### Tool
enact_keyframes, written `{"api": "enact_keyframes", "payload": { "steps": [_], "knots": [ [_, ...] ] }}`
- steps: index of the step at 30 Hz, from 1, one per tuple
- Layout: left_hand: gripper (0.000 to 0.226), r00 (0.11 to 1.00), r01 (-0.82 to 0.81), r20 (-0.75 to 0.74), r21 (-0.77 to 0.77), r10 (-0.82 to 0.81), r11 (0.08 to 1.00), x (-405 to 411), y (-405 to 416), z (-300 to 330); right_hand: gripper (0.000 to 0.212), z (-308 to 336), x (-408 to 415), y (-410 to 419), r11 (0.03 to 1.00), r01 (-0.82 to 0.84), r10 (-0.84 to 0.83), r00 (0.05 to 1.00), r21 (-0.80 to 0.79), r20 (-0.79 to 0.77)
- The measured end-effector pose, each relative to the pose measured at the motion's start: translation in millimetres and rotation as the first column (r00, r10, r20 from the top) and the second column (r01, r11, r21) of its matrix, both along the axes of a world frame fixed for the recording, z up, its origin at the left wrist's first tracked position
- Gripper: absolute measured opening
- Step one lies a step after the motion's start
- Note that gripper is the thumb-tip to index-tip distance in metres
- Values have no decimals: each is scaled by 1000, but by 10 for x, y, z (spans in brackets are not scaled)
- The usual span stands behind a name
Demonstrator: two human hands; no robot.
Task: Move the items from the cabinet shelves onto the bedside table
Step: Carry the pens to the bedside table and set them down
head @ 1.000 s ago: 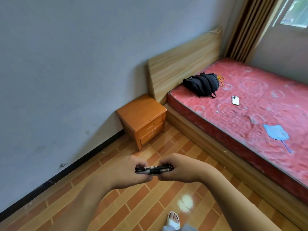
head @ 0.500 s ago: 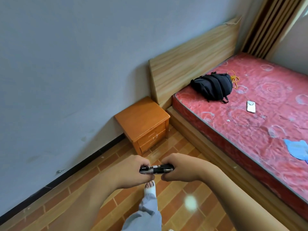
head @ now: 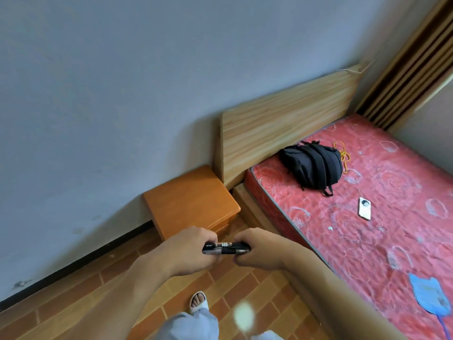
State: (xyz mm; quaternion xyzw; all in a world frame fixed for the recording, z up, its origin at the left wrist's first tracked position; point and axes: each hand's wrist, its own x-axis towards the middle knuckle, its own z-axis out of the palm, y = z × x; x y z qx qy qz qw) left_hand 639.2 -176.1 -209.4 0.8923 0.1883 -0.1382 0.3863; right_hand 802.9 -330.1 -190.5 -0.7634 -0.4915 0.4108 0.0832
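Observation:
A small bundle of black pens (head: 226, 248) lies level between my two hands. My left hand (head: 188, 251) grips its left end and my right hand (head: 258, 249) grips its right end. The orange wooden bedside table (head: 191, 202) stands just beyond my hands, in the corner between the wall and the bed's headboard. Its top is bare. My hands cover part of its front. The cabinet is out of view.
A bed with a red mattress (head: 367, 217) runs along the right. On it lie a black backpack (head: 312, 165), a white phone (head: 364, 208) and a blue fan (head: 427, 296). The wooden headboard (head: 282, 123) stands beside the table. My sandalled foot (head: 198, 301) is on the brick-patterned floor.
I have stepped closer to the bedside table, which now sits right behind my hands. The view has tilted left. Both hands keep the same hold on the pens.

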Motion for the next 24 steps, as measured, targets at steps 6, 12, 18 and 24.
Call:
{"api": "enact_keyframes", "payload": {
  "steps": [6,12,18,24],
  "knots": [
    [20,999,-48,-15,85,49,995,445,637,-115,11,-130,529,771,999,-24,25,1000,-31,7],
    [25,988,-140,-58,59,143,988,834,1170,-274,11,-306,1030,1500,989,-137,137,991,-50,-13],
    [29,975,-182,-109,111,194,977,1345,1531,-460,11,-612,1627,2040,970,-233,228,970,-64,-80],
    [22,959,-209,-167,129,229,969,2000,1806,-664,10,-915,2363,2428,961,-270,261,958,-59,-122]
  ]
}}
